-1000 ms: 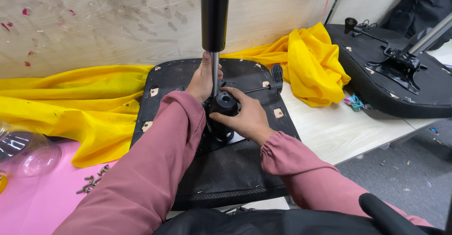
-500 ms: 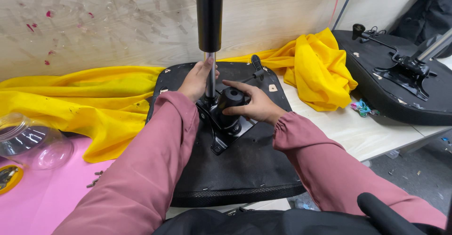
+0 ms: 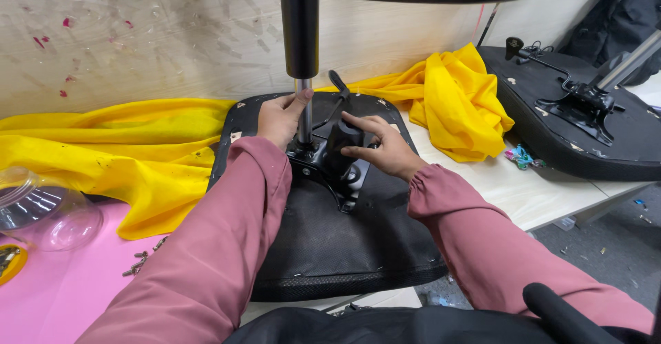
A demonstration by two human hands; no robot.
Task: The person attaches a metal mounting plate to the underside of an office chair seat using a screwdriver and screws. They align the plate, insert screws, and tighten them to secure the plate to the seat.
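Head view looks down on an upturned black seat base (image 3: pixel 323 247) lying on the desk (image 3: pixel 523 192), its underside up, with a black metal tilt mechanism (image 3: pixel 329 168) bolted near its far middle. From that mechanism a gas-lift column (image 3: pixel 301 48) rises straight up, so its long axis is vertical: a thin bright rod below, a thick black tube above, reaching a dark part at the top edge.

The left hand (image 3: pixel 281 118) sits just left of the column, its grip closed around the bright rod right above the mechanism. The right hand (image 3: pixel 382 148) is just right of it and slightly nearer, its grip wrapped on a black round knob (image 3: pixel 342 141) on the mechanism's right side, thumb on the near face. A black lever (image 3: pixel 337 86) angles away beyond the column. Both hands touch the mechanism's parts; the left is the closer one to the column.

Yellow cloth (image 3: pixel 103 144) lies under the seat base and to the far right. A clear plastic jar (image 3: pixel 38 210) and loose screws (image 3: pixel 141 261) rest on a pink sheet (image 3: pixel 62 296) at the near left. A second seat base (image 3: pixel 585 123) lies far right.
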